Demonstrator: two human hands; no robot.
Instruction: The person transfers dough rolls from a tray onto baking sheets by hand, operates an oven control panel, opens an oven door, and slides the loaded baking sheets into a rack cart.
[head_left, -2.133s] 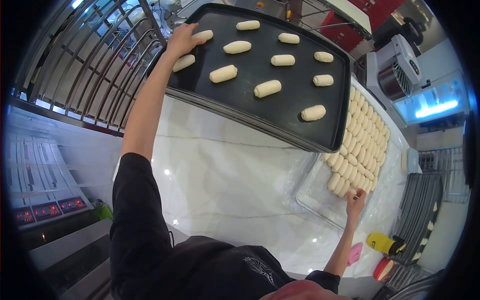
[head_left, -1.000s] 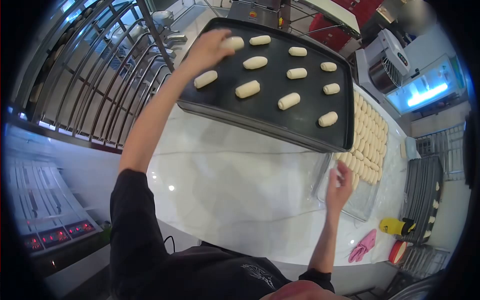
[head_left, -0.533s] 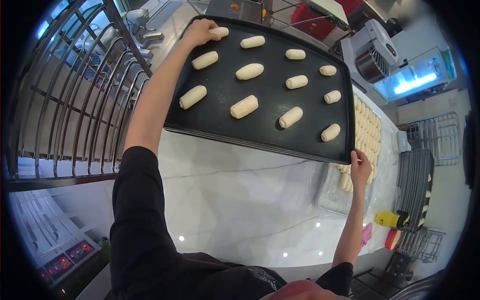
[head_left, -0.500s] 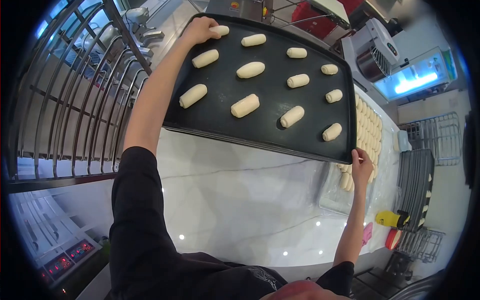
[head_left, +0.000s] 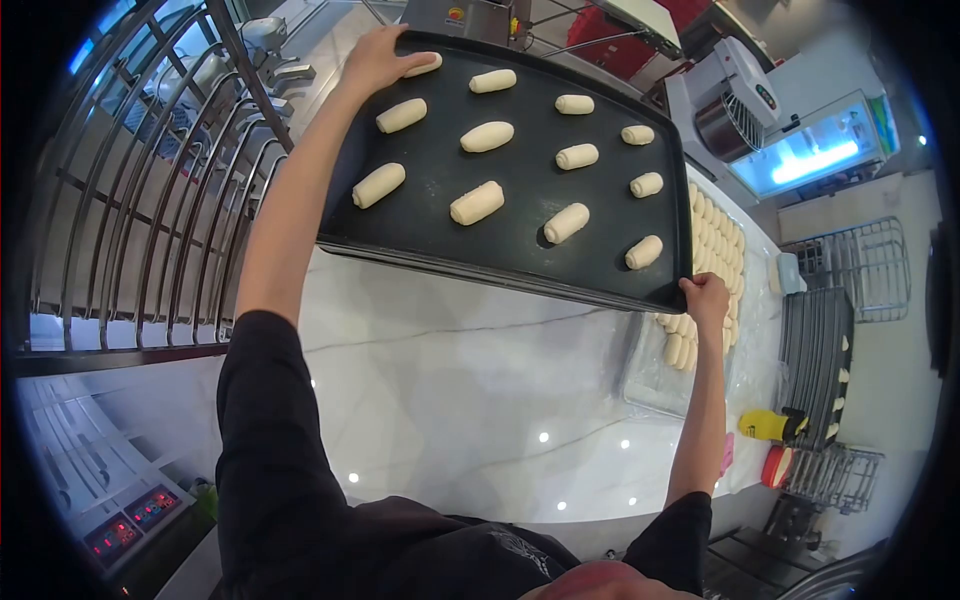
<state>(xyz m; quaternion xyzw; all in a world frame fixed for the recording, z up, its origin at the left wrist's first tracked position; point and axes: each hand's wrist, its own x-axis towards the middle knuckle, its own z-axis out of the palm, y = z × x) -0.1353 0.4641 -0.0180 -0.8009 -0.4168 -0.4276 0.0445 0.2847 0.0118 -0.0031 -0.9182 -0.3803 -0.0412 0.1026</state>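
Observation:
A black baking tray (head_left: 600, 262) with raised rims carries several pale rolled dough pieces (head_left: 477, 203) in spaced rows. My left hand (head_left: 378, 62) grips its far left corner, thumb over the rim beside one dough piece. At the near right corner, my right hand (head_left: 708, 298) pinches the rim. More dark tray edges (head_left: 440, 268) show directly beneath, along the near side; whether they are held along with the top one I cannot tell. Just beyond my right hand, a plastic-lined tray (head_left: 655, 385) holds closely packed dough rolls (head_left: 718, 245).
A metal rack (head_left: 170, 230) stands at the left. White marble-look worktop (head_left: 430, 400) lies in front of me. On the right are a yellow bottle (head_left: 765, 425), a red round container (head_left: 776, 466), upright dark trays (head_left: 815, 350) and a mixer (head_left: 728, 120).
The tray, both hands and the surroundings all sit slightly further left in view. Both hands keep their hold on the tray corners.

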